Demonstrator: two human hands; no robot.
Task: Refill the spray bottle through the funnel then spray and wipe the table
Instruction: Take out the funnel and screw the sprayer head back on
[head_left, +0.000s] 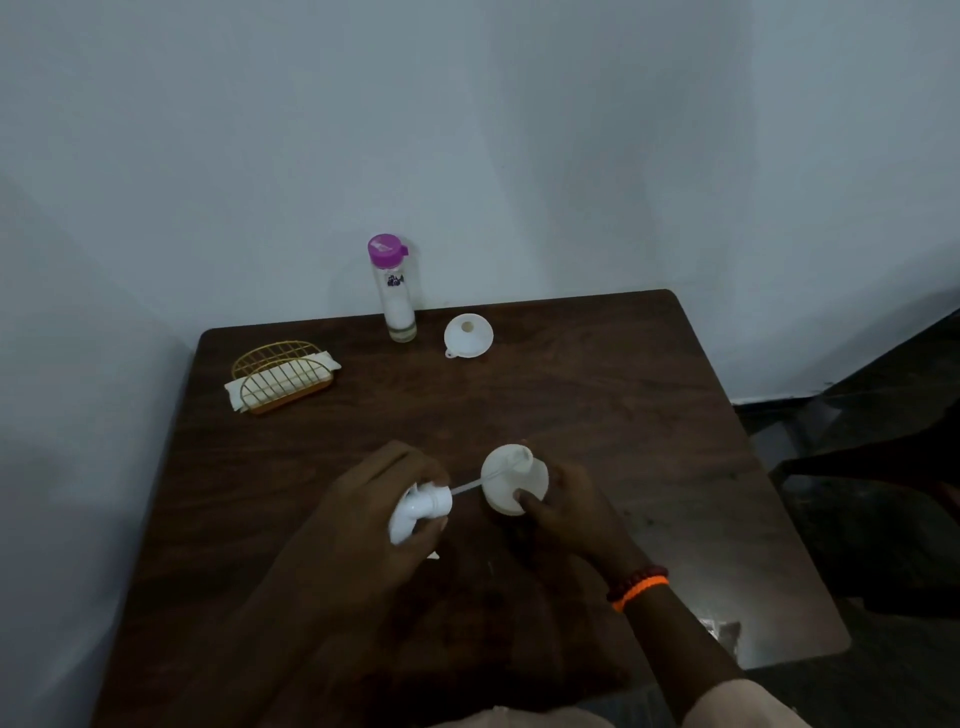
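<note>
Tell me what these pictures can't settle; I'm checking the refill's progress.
- Liquid level in the spray bottle: head view looks down at its top, right hand wraps the body.
- Spray head trigger: under the left hand's fingers.
- Purple-capped bottle's label: too small, dim.
- Bottom-right table corner: glare.

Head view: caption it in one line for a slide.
Left hand pulls the sprayer head from the spray bottle held by the right hand.
</note>
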